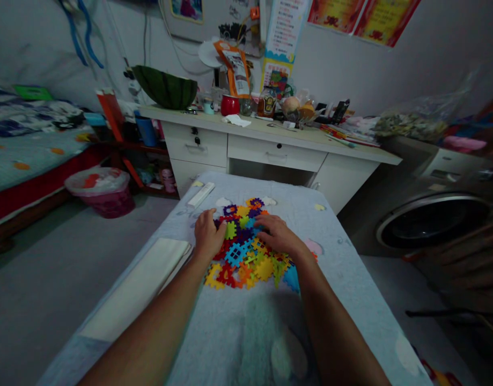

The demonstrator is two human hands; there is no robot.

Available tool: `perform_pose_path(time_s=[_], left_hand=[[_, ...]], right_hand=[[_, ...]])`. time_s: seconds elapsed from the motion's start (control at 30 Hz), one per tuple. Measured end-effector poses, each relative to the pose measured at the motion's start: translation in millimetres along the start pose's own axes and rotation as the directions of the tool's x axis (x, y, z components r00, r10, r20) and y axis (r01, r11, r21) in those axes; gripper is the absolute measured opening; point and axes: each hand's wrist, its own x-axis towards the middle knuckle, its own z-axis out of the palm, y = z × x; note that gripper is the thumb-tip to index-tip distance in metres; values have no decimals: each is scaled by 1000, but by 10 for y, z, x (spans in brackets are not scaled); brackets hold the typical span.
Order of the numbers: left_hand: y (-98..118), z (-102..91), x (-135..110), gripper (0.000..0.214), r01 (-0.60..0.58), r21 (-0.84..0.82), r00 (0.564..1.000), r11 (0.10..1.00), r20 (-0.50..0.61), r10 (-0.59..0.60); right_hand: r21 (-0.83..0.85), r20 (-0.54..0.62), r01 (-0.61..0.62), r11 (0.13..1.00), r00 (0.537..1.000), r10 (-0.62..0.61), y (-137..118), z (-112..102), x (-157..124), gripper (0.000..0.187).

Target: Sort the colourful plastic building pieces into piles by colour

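A heap of colourful interlocking plastic puzzle pieces (237,253) lies on the cloth-covered table (214,332). Along its left side is my left hand (207,236), with the thumb apart from the fingers and close to a green piece (230,231). My right hand (279,236) reaches over the heap's right part, its fingers spread and bent down onto the pieces near a blue one (250,222). Neither hand visibly grips a piece. Some pieces are hidden under the right hand.
A white strip-like box (201,195) and a folded cream cloth (139,287) lie on the table's left side. Behind stands a white desk (270,136) with a watermelon piece (166,88) and jars. A washing machine (439,198) is at right, a pink bin (103,195) at left.
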Motion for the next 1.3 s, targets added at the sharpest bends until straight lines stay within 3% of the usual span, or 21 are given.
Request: perform_pose_path(time_s=[0.1, 0.2, 0.3, 0.4, 0.53, 0.63, 0.77, 0.93, 1.07, 1.17, 1.3], left_hand=[[30, -32, -5, 38, -57, 119, 987, 991, 155, 38], [75, -79, -12, 38, -128, 178, 958, 976, 276, 75], [118, -113, -14, 40, -157, 171, 944, 973, 314, 97], [140, -119, -10, 38, -168, 131, 939, 977, 324, 118], [134, -108, 0, 40, -173, 54, 928, 983, 344, 144], [115, -112, 12, 46, -145, 32, 940, 989, 315, 128], [92, -129, 36, 49, -65, 2, 967, 998, 248, 62], [70, -112, 67, 45, 56, -10, 969, 998, 241, -53], [59, -88, 70, 43, 27, 7, 970, 1000, 242, -28], [73, -97, 66, 38, -14, 15, 960, 1000, 279, 9], [79, -105, 64, 35, -43, 35, 953, 998, 302, 30]], right_hand=[[78, 63, -18, 997, 998, 13, 20, -72, -30, 17], [189, 18, -54, 980, 999, 52, 106, -191, 3, 20], [151, -68, -103, 983, 991, 114, 260, -257, 213, 21], [37, -80, -198, 980, 976, 200, 446, -205, 589, 24], [-71, 46, -396, 915, 915, 400, 656, -2, 1088, 38], [-80, 116, -446, 891, 884, 453, 747, 147, 1323, 57], [-47, 181, -406, 913, 895, 407, 752, 280, 1461, 59], [18, 314, -305, 952, 906, 284, 624, 309, 1411, 35], [157, 442, -214, 964, 888, 125, 510, 243, 1269, 27], [166, 419, -197, 966, 901, 112, 435, 205, 1229, 27], [5, 313, -164, 986, 937, 155, 304, 234, 1364, 28]])
